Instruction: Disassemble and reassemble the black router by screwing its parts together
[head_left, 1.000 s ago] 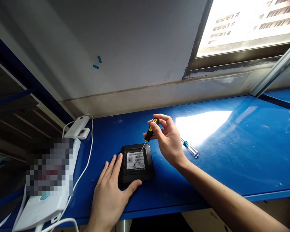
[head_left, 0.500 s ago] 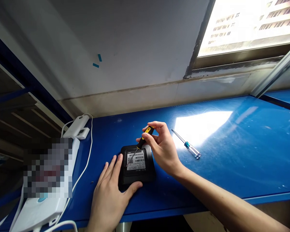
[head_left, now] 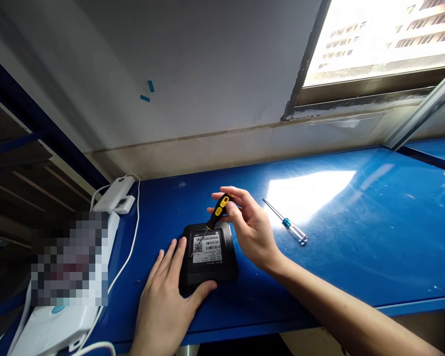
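The right hand (head_left: 255, 232) grasps the yellow-black screwdriver (head_left: 218, 211) over the black box (head_left: 209, 269) on the tabletop (head_left: 341, 257); its tip has shifted to the box's left part, probably for work there. The left hand (head_left: 166, 299), unclenched, spreads against the box.

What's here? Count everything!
table: 1, blue, middle
box: 1, black, on table
label: 1, white, on box
yellow driver: 1, yellow-black, over box
blue driver: 1, blue-clear, on table
wall: 1, grey, behind
tape: 2, blue, on wall
window: 1, bright, top right
cables: several, white, left
cases: several, white, left
frame: 1, blue, left
post: 1, silver, right
speck: 1, unclear, table
left grip: 1, bare, on box
right grip: 1, bare, round yellow driver
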### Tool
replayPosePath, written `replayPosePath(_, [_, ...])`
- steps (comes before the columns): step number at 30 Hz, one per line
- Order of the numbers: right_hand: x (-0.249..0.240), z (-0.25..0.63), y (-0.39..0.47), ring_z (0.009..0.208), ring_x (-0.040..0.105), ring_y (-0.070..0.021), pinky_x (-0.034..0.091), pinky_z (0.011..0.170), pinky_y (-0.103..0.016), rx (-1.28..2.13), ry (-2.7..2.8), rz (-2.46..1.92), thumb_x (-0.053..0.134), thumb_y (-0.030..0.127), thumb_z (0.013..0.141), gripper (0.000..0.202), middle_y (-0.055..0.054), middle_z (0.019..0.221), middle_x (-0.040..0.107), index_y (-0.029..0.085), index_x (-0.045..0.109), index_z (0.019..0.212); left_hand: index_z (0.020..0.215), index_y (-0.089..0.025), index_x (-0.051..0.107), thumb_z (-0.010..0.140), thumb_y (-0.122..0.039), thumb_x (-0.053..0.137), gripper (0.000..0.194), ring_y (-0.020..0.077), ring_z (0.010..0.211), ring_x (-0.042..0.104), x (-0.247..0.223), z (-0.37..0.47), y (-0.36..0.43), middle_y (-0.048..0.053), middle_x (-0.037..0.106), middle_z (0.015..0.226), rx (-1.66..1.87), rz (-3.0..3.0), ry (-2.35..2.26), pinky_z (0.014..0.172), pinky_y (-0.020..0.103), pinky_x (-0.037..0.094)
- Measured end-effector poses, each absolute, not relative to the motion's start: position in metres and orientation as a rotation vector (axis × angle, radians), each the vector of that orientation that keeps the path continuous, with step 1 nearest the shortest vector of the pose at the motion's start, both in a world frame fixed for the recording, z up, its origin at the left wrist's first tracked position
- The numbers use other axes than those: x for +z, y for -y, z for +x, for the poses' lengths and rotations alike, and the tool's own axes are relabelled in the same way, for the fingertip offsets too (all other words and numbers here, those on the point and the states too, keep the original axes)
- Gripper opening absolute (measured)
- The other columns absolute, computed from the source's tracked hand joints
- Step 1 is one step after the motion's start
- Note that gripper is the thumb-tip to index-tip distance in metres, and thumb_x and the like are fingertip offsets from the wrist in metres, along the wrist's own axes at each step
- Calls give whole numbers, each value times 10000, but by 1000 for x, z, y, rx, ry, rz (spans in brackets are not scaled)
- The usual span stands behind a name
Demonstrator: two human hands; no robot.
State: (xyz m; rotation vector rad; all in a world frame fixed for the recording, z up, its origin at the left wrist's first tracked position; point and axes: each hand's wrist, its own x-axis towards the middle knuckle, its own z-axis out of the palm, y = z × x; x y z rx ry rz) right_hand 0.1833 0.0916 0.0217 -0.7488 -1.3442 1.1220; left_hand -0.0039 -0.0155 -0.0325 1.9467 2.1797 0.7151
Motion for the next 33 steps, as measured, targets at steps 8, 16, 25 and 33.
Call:
replayPosePath(8, [24, 186, -90, 780, 709, -146, 636, 682, -297, 1042, 1411, -773, 561, 439, 1015, 314, -38, 1041, 693, 273, 675, 1255, 1535, -192, 527, 814, -707, 665, 896, 470, 1478, 417, -33, -5, 15, 134, 522, 1583, 699, 1930, -2175, 1142, 681, 435])
replayPosePath(16, [23, 184, -91, 826, 735, -167, 609, 765, -322, 1030, 1426, -795, 631, 410, 988, 328, -39, 992, 721, 243, 648, 1271, 1543, -188, 514, 825, -706, 661, 897, 467, 1487, 406, -33, -5, 15, 150, 521, 1585, 695, 1943, -2168, 1147, 690, 424])
replayPosePath(25, [24, 187, -90, 925, 762, -189, 615, 830, -359, 1094, 1416, -731, 490, 385, 1043, 333, -55, 1133, 731, 250, 613, 1321, 1559, -224, 487, 829, -688, 677, 885, 450, 1497, 401, -36, -5, 15, 132, 517, 1598, 704, 1945, -2172, 1152, 656, 439])
replayPosePath(33, [22, 186, -91, 897, 730, -175, 605, 817, -347, 1002, 1463, -768, 524, 404, 1039, 335, -53, 1113, 710, 266, 637, 1323, 1542, -205, 513, 809, -699, 690, 902, 471, 1484, 408, -33, -6, 15, 157, 519, 1589, 709, 1942, -2169, 1143, 670, 442])
